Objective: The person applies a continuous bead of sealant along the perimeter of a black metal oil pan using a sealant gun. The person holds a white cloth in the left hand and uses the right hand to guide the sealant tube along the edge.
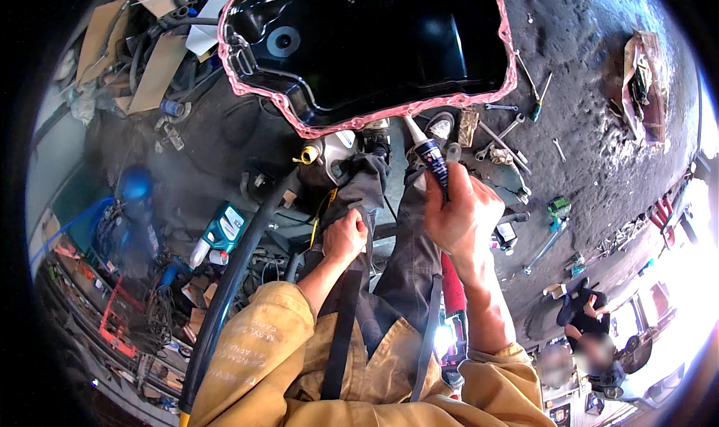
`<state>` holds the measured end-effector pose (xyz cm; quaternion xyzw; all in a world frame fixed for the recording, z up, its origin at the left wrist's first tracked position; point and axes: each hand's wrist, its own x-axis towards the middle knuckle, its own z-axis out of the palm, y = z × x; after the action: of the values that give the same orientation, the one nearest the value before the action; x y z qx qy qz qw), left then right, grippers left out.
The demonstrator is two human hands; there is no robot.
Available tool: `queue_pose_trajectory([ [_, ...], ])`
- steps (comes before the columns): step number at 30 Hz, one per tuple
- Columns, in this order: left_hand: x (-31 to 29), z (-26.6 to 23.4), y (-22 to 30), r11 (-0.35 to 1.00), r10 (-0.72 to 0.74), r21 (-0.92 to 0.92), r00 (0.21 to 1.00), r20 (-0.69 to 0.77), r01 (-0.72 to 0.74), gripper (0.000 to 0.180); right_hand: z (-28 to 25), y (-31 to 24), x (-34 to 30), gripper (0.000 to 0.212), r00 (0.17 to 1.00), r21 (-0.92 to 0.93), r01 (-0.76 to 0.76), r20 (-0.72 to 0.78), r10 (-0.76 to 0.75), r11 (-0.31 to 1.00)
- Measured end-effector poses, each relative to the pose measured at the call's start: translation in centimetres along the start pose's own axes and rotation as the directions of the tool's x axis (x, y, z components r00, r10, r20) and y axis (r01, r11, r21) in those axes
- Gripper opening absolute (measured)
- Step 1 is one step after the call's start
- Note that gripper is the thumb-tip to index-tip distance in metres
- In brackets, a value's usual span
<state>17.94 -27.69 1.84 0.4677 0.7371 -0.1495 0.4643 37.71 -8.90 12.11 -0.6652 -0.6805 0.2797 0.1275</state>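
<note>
A large black oil pan (374, 45) faces me at the top of the view, with a pinkish-red sealant bead running along its rim. My right hand (466, 213) is closed around a dark sealant tube (433, 161). The tube's white nozzle points up, its tip at the pan's lower rim. Lower left of the pan, my left hand (345, 237) is curled into a fist against my dark trouser leg (352, 195); nothing shows sticking out of it. Below the rim, between the pan and my leg, is a grey jug (333, 157) with a yellow cap.
Wrenches (505, 142) and a screwdriver (536, 111) lie on the dark floor to the right, with a green-and-black ratchet tool (558, 208) farther down. A teal bottle (225, 227) lies left, beyond a dark curved bar (232, 292). Hoses and cardboard (159, 71) pile up top left. Another person (588, 315) is at lower right.
</note>
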Motion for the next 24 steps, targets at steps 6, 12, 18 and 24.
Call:
queue_pose_trajectory([
  [6, -0.1, 0.3, -0.3, 0.998, -0.049, -0.047, 0.999, 0.011, 0.049, 0.010, -0.1, -1.0, -1.1, 0.023, 0.999, -0.008, 0.011, 0.039, -0.010, 1.000],
  [12, -0.1, 1.1, -1.0, 0.997, -0.036, -0.074, 0.999, -0.018, 0.035, 0.010, 1.8, -4.1, -0.8, 0.024, 0.988, 0.067, 0.058, 0.138, -0.067, 0.996],
  [18, -0.4, 1.2, -0.9, 0.993, -0.085, -0.085, 0.996, -0.002, 0.084, 0.010, 2.7, -4.9, -0.3, 0.022, 0.987, 0.045, 0.078, 0.140, -0.083, 0.996],
  [24, -0.6, 1.6, -1.6, 0.991, -0.075, -0.109, 0.997, -0.012, 0.073, 0.009, 2.7, -4.7, -0.5, 0.024, 0.989, -0.007, 0.080, 0.124, -0.079, 0.997],
])
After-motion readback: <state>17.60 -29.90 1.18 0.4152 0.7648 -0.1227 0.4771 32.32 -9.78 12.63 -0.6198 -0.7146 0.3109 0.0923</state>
